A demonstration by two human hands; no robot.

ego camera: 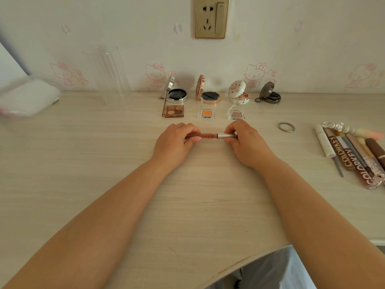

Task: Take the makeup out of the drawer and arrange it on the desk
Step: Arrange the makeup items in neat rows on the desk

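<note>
- Both forearms reach in from the near edge of the worktop (125, 184), meeting at its centre.
- Left hand (175, 142) pinches the brown barrel end of a lip gloss tube (210, 136); right hand (243, 140) pinches its silver cap end. Tube lies level, at or just above the surface; contact cannot be confirmed.
- Behind it: four open compacts (209, 97) along the wall, three small eyeshadow pans (207, 113) in a row before them.
- Unsorted tubes and pencils (354, 155) lie heaped at the right, beside a metal ring (286, 127).
- Judgement: step in hand is placing this tube as a third row.
- Recommendation: set it parallel to the pan row, centred below it, then release both ends together so it does not roll.
</note>
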